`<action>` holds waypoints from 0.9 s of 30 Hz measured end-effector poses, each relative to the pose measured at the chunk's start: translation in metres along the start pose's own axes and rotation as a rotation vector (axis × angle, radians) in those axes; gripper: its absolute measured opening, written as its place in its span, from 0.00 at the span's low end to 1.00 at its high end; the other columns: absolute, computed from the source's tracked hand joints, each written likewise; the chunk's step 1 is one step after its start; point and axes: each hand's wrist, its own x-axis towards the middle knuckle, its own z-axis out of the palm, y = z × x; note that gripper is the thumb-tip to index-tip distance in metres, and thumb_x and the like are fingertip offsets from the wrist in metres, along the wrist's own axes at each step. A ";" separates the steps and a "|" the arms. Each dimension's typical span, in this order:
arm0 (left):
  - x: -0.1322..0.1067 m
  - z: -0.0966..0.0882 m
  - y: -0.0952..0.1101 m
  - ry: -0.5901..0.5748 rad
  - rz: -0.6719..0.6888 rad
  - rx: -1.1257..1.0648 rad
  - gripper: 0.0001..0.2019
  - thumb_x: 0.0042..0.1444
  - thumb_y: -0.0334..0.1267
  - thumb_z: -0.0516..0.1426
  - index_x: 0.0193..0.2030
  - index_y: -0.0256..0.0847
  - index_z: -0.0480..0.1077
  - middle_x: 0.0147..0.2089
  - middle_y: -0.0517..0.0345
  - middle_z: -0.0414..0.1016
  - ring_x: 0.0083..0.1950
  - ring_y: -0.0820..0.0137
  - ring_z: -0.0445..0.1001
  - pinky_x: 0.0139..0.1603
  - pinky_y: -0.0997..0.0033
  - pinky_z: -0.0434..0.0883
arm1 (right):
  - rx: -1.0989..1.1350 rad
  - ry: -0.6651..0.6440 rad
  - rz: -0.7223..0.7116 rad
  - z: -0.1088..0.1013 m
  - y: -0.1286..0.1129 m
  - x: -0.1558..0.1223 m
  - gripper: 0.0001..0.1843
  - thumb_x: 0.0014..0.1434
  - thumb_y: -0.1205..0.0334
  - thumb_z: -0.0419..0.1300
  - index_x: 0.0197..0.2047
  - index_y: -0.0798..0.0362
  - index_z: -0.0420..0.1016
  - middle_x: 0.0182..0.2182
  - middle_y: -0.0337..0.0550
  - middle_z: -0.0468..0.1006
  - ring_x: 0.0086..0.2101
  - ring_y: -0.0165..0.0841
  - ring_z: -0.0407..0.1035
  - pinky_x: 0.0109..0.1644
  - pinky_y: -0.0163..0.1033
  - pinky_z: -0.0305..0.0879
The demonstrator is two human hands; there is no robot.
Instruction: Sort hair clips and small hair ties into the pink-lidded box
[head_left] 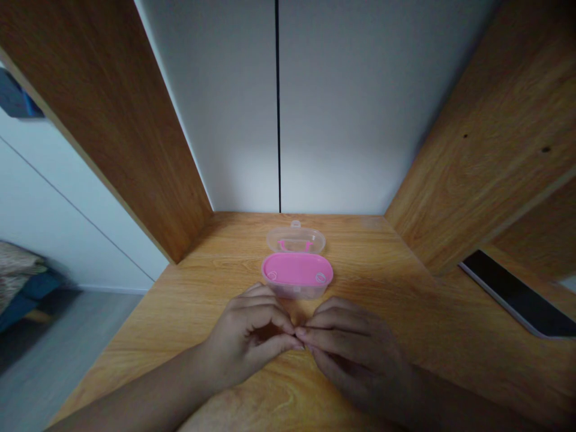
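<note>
In the head view, the left hand (249, 336) and the right hand (355, 354) are being held low over a wooden desktop (360, 255), with the fingers of both curled inward. The fingertips (288, 343) of the left hand are being pressed toward those of the right near the middle of the desk, so the hands are together, meeting at the tips. Whether anything small is being pinched between them cannot be told.

A plastic box (297, 282) is being left open on the desktop, just beyond the hands and centred between them. Its pink tray (297, 268) is being shown nearest the hands, with two small round marks near its front edge. Its clear lid (296, 239) is being rested flat on the far side, with a pink strip (294, 245) being seen through it and a small clear tab (295, 224) at its far edge.

The desktop is being flanked by wooden side panels (103, 132) (486, 150), and a white wall (351, 108) with a black vertical seam (278, 108) is being seen beyond it. A dark flat slab (517, 294) is being rested on the wood at the right. A blurred fabric item (18, 282) is being seen at the left, above a grey floor (58, 360).
</note>
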 end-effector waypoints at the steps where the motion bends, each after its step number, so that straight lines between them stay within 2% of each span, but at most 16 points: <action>1: 0.000 0.000 0.000 -0.002 -0.021 -0.015 0.07 0.59 0.39 0.64 0.32 0.39 0.76 0.28 0.56 0.77 0.31 0.70 0.74 0.34 0.71 0.70 | -0.002 0.005 0.002 0.000 0.000 0.000 0.24 0.60 0.77 0.60 0.56 0.46 0.73 0.37 0.41 0.83 0.34 0.32 0.75 0.38 0.38 0.74; 4: 0.000 0.000 0.000 -0.015 -0.056 -0.051 0.08 0.58 0.39 0.65 0.31 0.38 0.76 0.28 0.55 0.77 0.32 0.70 0.74 0.34 0.71 0.70 | -0.018 0.026 0.000 0.001 0.001 -0.001 0.21 0.62 0.74 0.61 0.56 0.46 0.73 0.36 0.40 0.83 0.34 0.31 0.75 0.39 0.36 0.74; 9: -0.001 0.000 -0.001 -0.019 -0.037 -0.058 0.06 0.58 0.38 0.65 0.32 0.39 0.77 0.28 0.55 0.78 0.32 0.69 0.74 0.35 0.71 0.69 | -0.057 0.063 0.002 0.001 0.001 -0.001 0.16 0.61 0.71 0.64 0.51 0.48 0.75 0.33 0.39 0.83 0.33 0.31 0.75 0.38 0.36 0.75; 14: -0.001 -0.001 -0.001 -0.028 0.008 -0.041 0.08 0.61 0.41 0.62 0.36 0.39 0.77 0.28 0.54 0.78 0.32 0.68 0.72 0.35 0.69 0.68 | -0.055 0.081 0.081 0.000 -0.001 0.001 0.13 0.60 0.69 0.64 0.47 0.46 0.76 0.31 0.38 0.81 0.30 0.32 0.74 0.34 0.37 0.73; 17: -0.001 -0.002 0.002 -0.014 0.025 0.004 0.06 0.62 0.36 0.58 0.35 0.38 0.75 0.28 0.55 0.75 0.31 0.69 0.70 0.34 0.68 0.66 | -0.044 0.125 0.138 0.000 -0.002 0.002 0.11 0.58 0.70 0.65 0.42 0.47 0.76 0.30 0.38 0.80 0.30 0.32 0.74 0.34 0.38 0.73; 20: -0.002 -0.004 0.005 0.086 0.006 0.095 0.06 0.60 0.28 0.56 0.33 0.39 0.71 0.28 0.57 0.72 0.31 0.70 0.69 0.34 0.68 0.65 | -0.062 0.210 0.196 0.000 0.001 0.002 0.10 0.57 0.71 0.65 0.39 0.47 0.77 0.31 0.38 0.78 0.33 0.32 0.74 0.37 0.39 0.72; 23: -0.002 -0.004 0.003 0.211 -0.084 0.235 0.06 0.58 0.26 0.58 0.39 0.40 0.69 0.37 0.55 0.71 0.39 0.68 0.70 0.40 0.67 0.68 | -0.136 0.312 0.283 0.000 0.008 0.002 0.09 0.55 0.70 0.66 0.38 0.46 0.79 0.37 0.41 0.75 0.37 0.34 0.73 0.41 0.41 0.72; 25: -0.003 -0.003 -0.002 0.269 -0.174 0.335 0.11 0.57 0.29 0.60 0.46 0.42 0.67 0.45 0.52 0.69 0.47 0.65 0.69 0.46 0.64 0.69 | -0.173 0.368 0.357 -0.001 0.014 0.001 0.07 0.55 0.68 0.67 0.36 0.46 0.80 0.40 0.43 0.73 0.40 0.36 0.72 0.44 0.43 0.72; 27: -0.004 -0.001 -0.009 0.278 -0.258 0.392 0.19 0.56 0.33 0.62 0.53 0.43 0.64 0.51 0.49 0.66 0.53 0.61 0.68 0.52 0.58 0.70 | -0.175 0.409 0.428 -0.001 0.020 0.000 0.05 0.55 0.66 0.67 0.35 0.47 0.81 0.43 0.44 0.72 0.43 0.37 0.72 0.48 0.45 0.72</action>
